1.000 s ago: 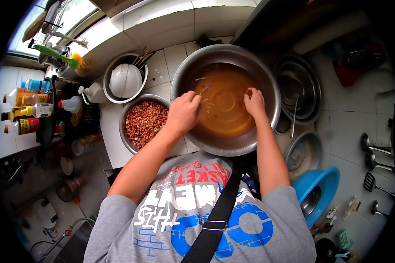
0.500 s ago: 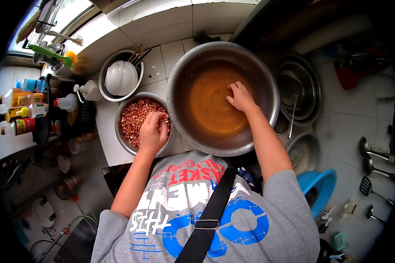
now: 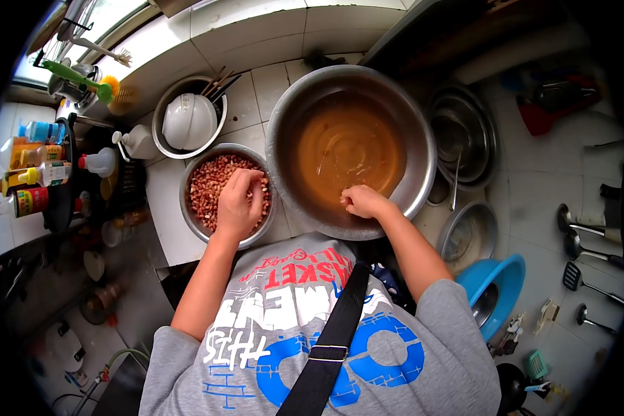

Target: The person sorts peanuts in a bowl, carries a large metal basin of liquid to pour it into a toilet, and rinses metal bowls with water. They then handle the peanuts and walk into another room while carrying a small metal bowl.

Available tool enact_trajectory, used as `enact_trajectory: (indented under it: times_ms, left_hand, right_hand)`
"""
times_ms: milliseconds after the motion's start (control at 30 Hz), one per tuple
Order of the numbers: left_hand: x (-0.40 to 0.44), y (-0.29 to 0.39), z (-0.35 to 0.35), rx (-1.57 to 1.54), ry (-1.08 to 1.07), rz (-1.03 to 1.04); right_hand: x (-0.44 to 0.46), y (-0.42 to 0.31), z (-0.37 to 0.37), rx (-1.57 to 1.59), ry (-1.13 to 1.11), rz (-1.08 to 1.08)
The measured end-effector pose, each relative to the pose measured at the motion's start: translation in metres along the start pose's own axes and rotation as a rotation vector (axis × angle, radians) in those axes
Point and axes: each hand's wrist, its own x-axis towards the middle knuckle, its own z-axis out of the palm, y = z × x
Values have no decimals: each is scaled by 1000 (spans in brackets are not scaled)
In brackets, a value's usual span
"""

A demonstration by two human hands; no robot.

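Left hand covers peanuts toward 5 o'clock of their bowl; whether it grips any cannot be determined. Right hand, near 6 o'clock of the large basin: its contents, if any, cannot be made out. Rings in the brown liquid: ripples or basin floor, undetermined. Bottles at 9 o'clock of the frame: print illegible. Dark item at 12 o'clock: blurred, unidentified. Grey shirt and black strap: cut off by the lower edge at 6 o'clock

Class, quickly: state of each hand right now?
Left hand: half-curled over the peanuts; whether holding any cannot be told.
Right hand: curled in above the basin; contents hidden.
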Motion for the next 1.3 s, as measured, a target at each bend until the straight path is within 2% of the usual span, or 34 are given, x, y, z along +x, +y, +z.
enact_trajectory:
  times_ms: [100,200,300,400,433,533,567,667,800,833,933,1300]
  left_hand:
    - [-2,-1,-8,-31,-26,-19]
    - [-7,-7,-15,-60,-49,-26]
    - [-13,-15,-25,-26,-41,29]
    - [-20,-22,-35,-54,-46,-20]
    - [-23,-26,-38,-51,-44,-23]
    - [-28,-27,-49,-83,-63,-127]
    - [-30,-31,-50,-79,-53,-104]
    - [-36,-42,-54,-75,-36,-52]
    - [-40,-42,-65,-80,-47,-66]
    - [-40,-41,-67,-82,-52,-78]
    - [-42,-41,-72,-91,-16,-35]
    - [-62,-57,-84,-103,2,-144]
  right_hand:
    - [-4,-11,-3,251,-176,-16]
    - [-5,-25,-8,616,-385,87]
    - [-4,-35,-9,962,-403,102]
    - [-7,-44,-11,1562,-345,57]
    - [-10,-48,-12,1802,-360,-56]
    - [-5,-59,-17,2151,-278,-332]
    - [-3,-62,-19,2210,-286,-417]
    - [-4,-94,-29,2293,-12,-332]
    - [-13,-155,-44,2147,91,-350]
    - [-11,-161,-43,2174,-22,-472]
    - [-21,-200,-53,2133,-3,-446]
    - [-14,-250,-52,2082,-107,-472]
